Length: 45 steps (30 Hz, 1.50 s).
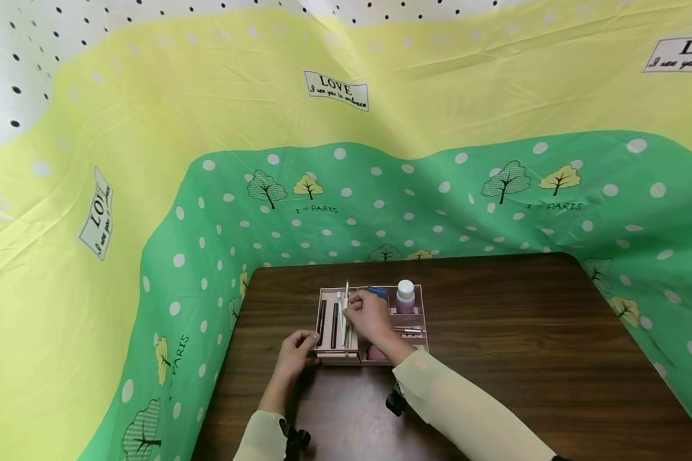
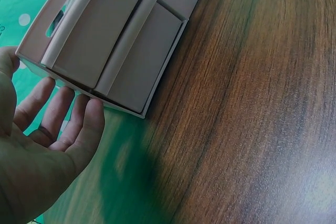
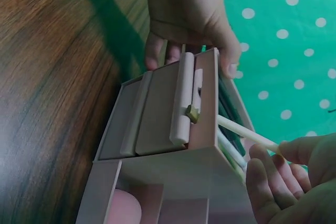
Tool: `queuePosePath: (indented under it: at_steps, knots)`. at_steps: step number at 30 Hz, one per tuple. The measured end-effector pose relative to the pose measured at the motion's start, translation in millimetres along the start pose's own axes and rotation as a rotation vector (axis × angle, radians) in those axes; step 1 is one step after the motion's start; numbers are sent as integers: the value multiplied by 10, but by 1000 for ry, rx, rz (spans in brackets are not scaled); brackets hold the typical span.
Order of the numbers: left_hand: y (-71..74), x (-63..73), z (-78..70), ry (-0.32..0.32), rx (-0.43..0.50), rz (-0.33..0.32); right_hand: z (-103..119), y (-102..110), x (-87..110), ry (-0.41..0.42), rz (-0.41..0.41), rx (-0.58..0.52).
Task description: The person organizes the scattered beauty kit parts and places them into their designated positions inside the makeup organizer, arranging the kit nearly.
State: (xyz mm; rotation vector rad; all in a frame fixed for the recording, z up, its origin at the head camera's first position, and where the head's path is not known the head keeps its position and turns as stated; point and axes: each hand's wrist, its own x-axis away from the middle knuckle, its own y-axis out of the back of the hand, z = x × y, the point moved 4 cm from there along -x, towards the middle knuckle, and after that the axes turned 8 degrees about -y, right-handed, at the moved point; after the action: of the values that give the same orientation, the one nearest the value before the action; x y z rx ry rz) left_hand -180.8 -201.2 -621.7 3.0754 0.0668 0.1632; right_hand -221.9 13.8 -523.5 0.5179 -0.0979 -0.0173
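A pink desk organizer box [image 1: 337, 360] with drawers in its front stands on the table. My left hand [image 1: 296, 352] holds it by the front left corner, thumb by the upper edge and fingers against the lower side in the left wrist view. Over the long top compartment, my right hand [image 1: 371, 317] pinches a thin pale stick [image 3: 247, 134] between thumb and fingers. The stick slants, its lower end inside the compartment. A dark pen [image 1: 321, 320] and another dark pen [image 1: 334, 325] lie in the same compartment, beside other slim sticks partly hidden by my right hand.
In the right half of the box are a white-capped bottle [image 1: 405, 298], a blue item [image 1: 377, 292], a slim red item [image 1: 409, 331] and a rounded pink thing [image 3: 125, 208]. The brown wooden table [image 1: 513, 333] is bordered by a green and yellow curtain [image 1: 427, 205].
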Motion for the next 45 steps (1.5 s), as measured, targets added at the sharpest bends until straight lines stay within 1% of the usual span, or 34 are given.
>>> queuePosePath:
  at_steps: [4, 6, 10, 15, 21, 27, 31, 34, 39, 42, 45]
  knots:
    - [-32, 95, -209, -9, 6, 11, -24, -45, -13, -24, 16, 5]
    - [-35, 124, -263, -14, 9, 9, -38, -71, -24, -41, 27, 8]
    - [-24, 115, -246, -11, 10, 6, -55, -119, -51, -73, 42, 27]
    - [-27, 109, -258, -12, 10, 15, -47, -153, -72, -81, 58, 63]
    - [-41, 98, -261, -9, 14, 20, -29, -173, -112, -38, 30, 114]
    - [-53, 95, -264, -11, 23, 24, -22, -197, -147, -16, 22, 216]
    - [-56, 88, -265, -10, 22, 28, -15, -209, -160, 15, 21, 275]
    - [-56, 83, -268, -11, 23, 28, -12, -219, -166, 22, 36, 280]
    - [-49, 87, -270, -15, 16, 27, -31, -224, -166, 18, 55, 253]
    - [-41, 105, -275, -14, 12, 25, -61, -224, -167, 18, 76, 222]
    - [-29, 109, -255, -11, 9, 22, -97, -221, -159, 33, 116, 169]
